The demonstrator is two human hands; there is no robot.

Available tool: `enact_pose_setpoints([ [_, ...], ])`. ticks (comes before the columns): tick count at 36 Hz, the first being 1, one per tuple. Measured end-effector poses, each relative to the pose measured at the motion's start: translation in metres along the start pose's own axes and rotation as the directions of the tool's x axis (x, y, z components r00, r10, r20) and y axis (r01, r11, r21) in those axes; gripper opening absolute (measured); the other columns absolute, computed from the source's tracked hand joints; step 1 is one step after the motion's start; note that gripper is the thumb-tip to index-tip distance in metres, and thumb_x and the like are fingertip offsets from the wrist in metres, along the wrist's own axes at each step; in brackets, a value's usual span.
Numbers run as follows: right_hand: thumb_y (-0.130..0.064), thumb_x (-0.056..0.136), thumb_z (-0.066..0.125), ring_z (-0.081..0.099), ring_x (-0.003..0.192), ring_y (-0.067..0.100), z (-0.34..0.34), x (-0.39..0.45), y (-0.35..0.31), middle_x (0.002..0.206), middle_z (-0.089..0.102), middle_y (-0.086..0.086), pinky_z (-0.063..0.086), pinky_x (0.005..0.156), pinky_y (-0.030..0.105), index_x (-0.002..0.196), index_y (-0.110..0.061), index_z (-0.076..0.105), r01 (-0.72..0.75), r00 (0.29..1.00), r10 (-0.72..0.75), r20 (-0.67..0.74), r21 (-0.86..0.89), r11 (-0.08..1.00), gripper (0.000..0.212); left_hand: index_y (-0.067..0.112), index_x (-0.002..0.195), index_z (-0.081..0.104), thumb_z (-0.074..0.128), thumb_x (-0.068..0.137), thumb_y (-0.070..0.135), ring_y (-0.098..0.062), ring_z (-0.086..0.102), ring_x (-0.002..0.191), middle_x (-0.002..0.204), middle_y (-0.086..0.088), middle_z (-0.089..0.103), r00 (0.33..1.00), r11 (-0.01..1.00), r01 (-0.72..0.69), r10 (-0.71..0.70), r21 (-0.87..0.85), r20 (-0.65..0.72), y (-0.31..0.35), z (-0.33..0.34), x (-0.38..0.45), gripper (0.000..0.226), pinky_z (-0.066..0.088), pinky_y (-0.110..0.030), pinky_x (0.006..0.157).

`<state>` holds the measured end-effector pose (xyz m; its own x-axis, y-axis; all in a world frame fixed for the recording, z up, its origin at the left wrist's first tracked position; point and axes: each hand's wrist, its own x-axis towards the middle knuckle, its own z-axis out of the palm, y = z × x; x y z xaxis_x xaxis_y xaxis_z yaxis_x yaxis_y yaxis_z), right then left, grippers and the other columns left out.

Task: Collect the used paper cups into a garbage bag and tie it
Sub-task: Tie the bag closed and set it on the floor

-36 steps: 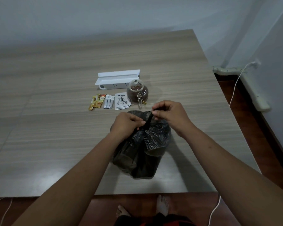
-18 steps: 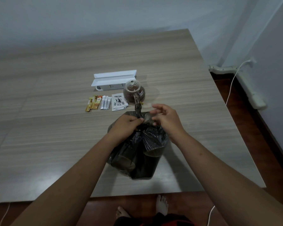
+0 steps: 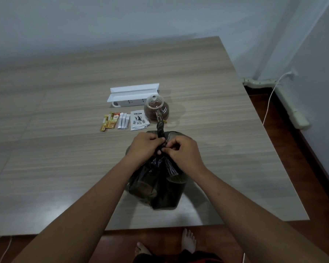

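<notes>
A dark, half-transparent garbage bag (image 3: 158, 188) stands on the wooden table (image 3: 65, 168) near its front edge, with paper cups showing faintly through the plastic. Its neck is gathered and twisted into a thin tail (image 3: 160, 128) that sticks up and away from me. My left hand (image 3: 144, 147) grips the gathered neck from the left. My right hand (image 3: 180, 150) pinches the same neck from the right, fingers curled at the twist. Both hands touch each other over the bag.
Behind the bag are a glass teapot (image 3: 157, 109) with dark tea, a white tea packet (image 3: 139, 120), several sachets (image 3: 115, 121) and a white power strip box (image 3: 133, 94). The table's right edge drops to a wooden floor with a white cable (image 3: 270, 103).
My right hand has come down from the pulled-up tail to the neck beside my left hand. The twisted tail now sticks up free beyond both hands.
</notes>
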<state>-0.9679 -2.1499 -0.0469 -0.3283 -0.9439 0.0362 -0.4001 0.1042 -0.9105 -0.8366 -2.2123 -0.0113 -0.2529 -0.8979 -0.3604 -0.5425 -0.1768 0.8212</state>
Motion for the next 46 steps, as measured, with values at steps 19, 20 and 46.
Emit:
enact_pose_setpoints([
  [19, -0.005, 0.077, 0.077, 0.068, 0.076, 0.014, 0.008, -0.003, -0.003, 0.083, 0.072, -0.001, 0.057, 0.075, 0.03, 0.09, -0.014, 0.075, 0.068, 0.996, -0.073, 0.043, 0.089, 0.994, 0.017, -0.004, 0.082, 0.067, 0.063, 0.092, 0.016, -0.01, 0.058, 0.042, 0.055, -0.006, 0.063, 1.0, 0.996, 0.006, -0.004, -0.088, 0.021, -0.002, -0.01, -0.012, 0.023, 0.041, -0.018, 0.043],
  [20, -0.004, 0.077, 0.077, 0.068, 0.077, 0.014, 0.007, -0.004, -0.002, 0.084, 0.071, 0.001, 0.057, 0.075, 0.029, 0.093, -0.014, 0.076, 0.096, 0.993, -0.1, 0.057, 0.07, 0.993, 0.019, -0.003, 0.082, 0.068, 0.062, 0.093, 0.016, -0.009, 0.057, 0.041, 0.054, -0.005, 0.064, 1.0, 0.996, 0.004, -0.002, -0.088, 0.023, -0.002, -0.011, -0.013, 0.022, 0.041, -0.017, 0.043],
  [46, -0.004, 0.094, 0.056, 0.048, 0.056, -0.007, -0.01, 0.036, -0.015, 0.059, 0.058, -0.017, 0.036, 0.062, 0.015, 0.077, -0.022, 0.066, -0.117, 0.744, 0.113, 0.659, -0.037, 0.992, 0.026, 0.017, 0.108, 0.064, 0.066, 0.077, -0.014, -0.013, 0.06, 0.077, 0.102, -0.008, 0.061, 0.964, 0.96, -0.186, 0.219, -0.207, 0.149, -0.028, -0.028, -0.006, 0.044, 0.052, -0.026, 0.079],
])
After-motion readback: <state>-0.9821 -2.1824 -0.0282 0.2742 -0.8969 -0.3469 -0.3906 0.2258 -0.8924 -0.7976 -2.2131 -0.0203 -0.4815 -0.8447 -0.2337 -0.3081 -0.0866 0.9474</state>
